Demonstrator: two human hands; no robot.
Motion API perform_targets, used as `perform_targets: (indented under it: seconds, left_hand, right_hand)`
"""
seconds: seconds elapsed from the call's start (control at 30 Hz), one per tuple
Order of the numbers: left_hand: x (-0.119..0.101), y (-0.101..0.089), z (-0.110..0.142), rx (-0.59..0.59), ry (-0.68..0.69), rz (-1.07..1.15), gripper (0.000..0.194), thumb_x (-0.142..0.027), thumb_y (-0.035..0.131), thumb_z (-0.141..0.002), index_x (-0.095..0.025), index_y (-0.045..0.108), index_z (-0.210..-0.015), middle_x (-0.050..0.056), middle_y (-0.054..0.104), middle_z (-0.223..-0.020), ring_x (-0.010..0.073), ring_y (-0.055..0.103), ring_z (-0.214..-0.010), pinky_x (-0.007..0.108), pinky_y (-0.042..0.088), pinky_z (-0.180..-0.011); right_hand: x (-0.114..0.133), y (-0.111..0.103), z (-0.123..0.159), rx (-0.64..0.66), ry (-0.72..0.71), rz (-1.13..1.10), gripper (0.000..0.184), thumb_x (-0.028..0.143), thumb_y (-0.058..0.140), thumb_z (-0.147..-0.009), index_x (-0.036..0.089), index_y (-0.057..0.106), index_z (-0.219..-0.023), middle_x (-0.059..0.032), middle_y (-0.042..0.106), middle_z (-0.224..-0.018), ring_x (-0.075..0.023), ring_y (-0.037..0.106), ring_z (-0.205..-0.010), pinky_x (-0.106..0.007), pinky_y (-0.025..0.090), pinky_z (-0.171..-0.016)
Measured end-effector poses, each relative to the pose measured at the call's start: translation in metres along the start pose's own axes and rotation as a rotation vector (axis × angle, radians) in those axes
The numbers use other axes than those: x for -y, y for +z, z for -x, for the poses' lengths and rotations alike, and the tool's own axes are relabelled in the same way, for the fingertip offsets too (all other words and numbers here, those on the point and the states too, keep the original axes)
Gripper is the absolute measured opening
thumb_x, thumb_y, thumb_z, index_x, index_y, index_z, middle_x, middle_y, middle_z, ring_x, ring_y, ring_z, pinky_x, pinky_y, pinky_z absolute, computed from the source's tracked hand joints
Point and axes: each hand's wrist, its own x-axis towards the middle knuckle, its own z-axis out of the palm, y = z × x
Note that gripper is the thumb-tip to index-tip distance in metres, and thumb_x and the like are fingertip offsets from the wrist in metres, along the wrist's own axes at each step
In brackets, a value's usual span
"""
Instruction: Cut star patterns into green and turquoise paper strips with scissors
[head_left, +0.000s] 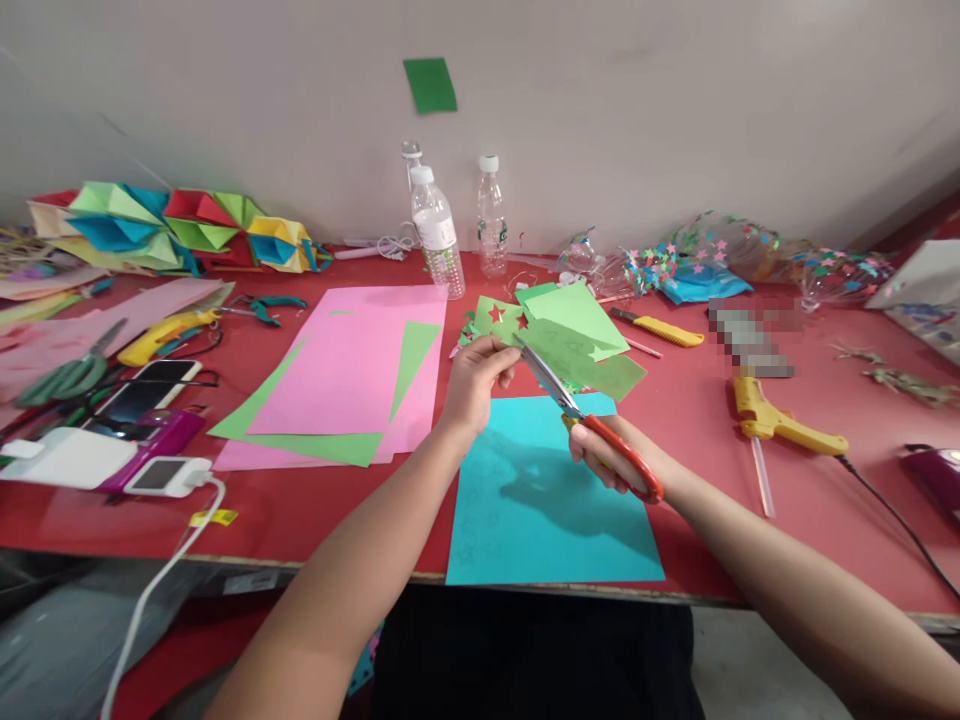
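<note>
My right hand (615, 450) grips a pair of scissors (551, 378) by the red and yellow handles. Its blades point up and left, and their tips reach my left hand (480, 380). The left thumb and fingers are pinched together at the tips; whatever is between them is too small or hidden to make out. Below both hands lies a blue sheet of paper (555, 540) with faint drawn outlines and the hands' shadow on it. Just beyond are green paper pieces (581, 315), some with star-shaped holes cut through.
Pink and green sheets (345, 350) lie to the left, near phones and green-handled scissors (67, 380). Plastic bottles (439, 235) stand at the wall. On the right are a yellow utility knife (667, 330), a glue gun (780, 420) and star-filled clear plastic (720, 245).
</note>
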Motion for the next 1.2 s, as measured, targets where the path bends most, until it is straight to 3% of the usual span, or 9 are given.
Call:
perform_targets:
  seconds: [0.27, 0.97, 1.2]
  left_hand:
    - [0.004, -0.001, -0.001, -0.003, -0.017, -0.011, 0.022, -0.026, 0.070, -0.070, -0.018, 0.056, -0.056, -0.005, 0.052, -0.048, 0.0054, 0.043, -0.045, 0.021, 0.034, -0.049]
    - [0.004, -0.003, -0.003, 0.009, 0.045, -0.032, 0.019, -0.025, 0.067, -0.074, -0.019, 0.056, -0.060, -0.005, 0.050, -0.052, 0.0059, 0.043, -0.048, 0.021, 0.034, -0.051]
    - [0.005, -0.006, -0.007, -0.081, 0.058, -0.048, 0.013, -0.025, 0.066, -0.074, -0.020, 0.059, -0.065, -0.005, 0.049, -0.051, 0.0064, 0.042, -0.047, 0.021, 0.034, -0.048]
  right_hand:
    - [0.003, 0.006, 0.000, -0.033, 0.042, 0.003, 0.054, 0.070, 0.039, -0.089, 0.020, 0.050, -0.071, 0.0062, 0.044, -0.037, -0.0068, 0.036, -0.029, -0.019, 0.032, -0.033]
    - [0.008, 0.007, 0.000, -0.122, 0.072, -0.043, 0.051, 0.070, 0.049, -0.083, 0.022, 0.046, -0.065, 0.0080, 0.039, -0.032, -0.0071, 0.034, -0.026, -0.019, 0.028, -0.031]
    - [0.000, 0.005, -0.003, -0.043, 0.045, -0.097, 0.050, 0.064, 0.047, -0.089, 0.020, 0.051, -0.067, 0.0063, 0.045, -0.034, -0.0081, 0.038, -0.027, -0.020, 0.033, -0.033]
